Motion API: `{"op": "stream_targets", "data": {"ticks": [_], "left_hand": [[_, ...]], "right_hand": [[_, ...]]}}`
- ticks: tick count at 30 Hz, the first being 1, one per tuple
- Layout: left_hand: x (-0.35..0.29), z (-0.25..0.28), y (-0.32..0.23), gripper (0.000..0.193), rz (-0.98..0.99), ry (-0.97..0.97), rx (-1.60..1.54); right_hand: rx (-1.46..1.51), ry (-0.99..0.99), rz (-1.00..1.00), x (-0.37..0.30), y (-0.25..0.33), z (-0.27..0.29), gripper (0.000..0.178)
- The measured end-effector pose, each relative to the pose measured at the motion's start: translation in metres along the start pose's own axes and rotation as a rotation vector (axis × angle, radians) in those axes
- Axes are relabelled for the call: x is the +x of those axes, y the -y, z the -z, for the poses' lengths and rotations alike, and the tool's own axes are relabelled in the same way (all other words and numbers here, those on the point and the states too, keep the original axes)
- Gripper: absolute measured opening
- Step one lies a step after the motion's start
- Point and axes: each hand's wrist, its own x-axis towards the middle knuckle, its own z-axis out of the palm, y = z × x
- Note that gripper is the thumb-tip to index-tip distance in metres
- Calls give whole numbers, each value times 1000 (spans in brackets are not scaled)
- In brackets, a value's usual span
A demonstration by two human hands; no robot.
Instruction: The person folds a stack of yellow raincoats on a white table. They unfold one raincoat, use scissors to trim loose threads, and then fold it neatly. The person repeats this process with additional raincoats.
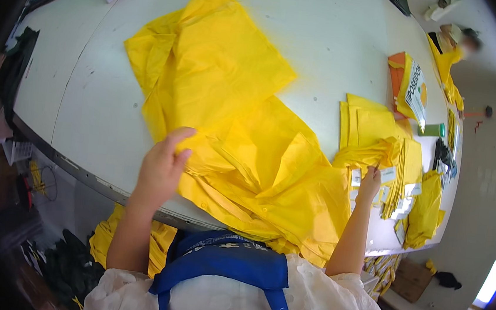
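Nearest, the person's blue apron [220, 265] sits just before the near edge of the large yellow cloth [243, 143], which lies rumpled on the white table [99, 100]. At the cloth's left edge is the left hand [163, 166], fingers parted and slightly bent; contact cannot be told. Right of the cloth, the right hand [369, 186] has its fingers closed on a thin dark item [378, 165], too small to identify. Farther right of the cloth lie folded yellow pieces [371, 127], a green cylinder [432, 130] and, beyond, an orange-and-white package [414, 93].
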Motion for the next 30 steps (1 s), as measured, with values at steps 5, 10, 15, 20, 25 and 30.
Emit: {"op": "stream_targets", "data": {"ticks": [5,10,15,20,25,30], "left_hand": [[9,24,13,16,-53,-185,-83],[20,61,10,8,-319,-165,9],[60,69,5,14,-292,-159,109],[96,81,19,16,-236,-196,185],[113,82,25,17,-244,-200,220],[124,93,37,18,-230,-184,214]], "right_hand": [[-216,248,-72,-39,-70,8,33],[-328,245,39,-50,-14,20,25],[-176,-227,602,12,35,30,18],[208,386,83,-110,83,47,13],[-409,473,307,-245,27,59,18],[-211,95,482,-250,7,89,16]]}}
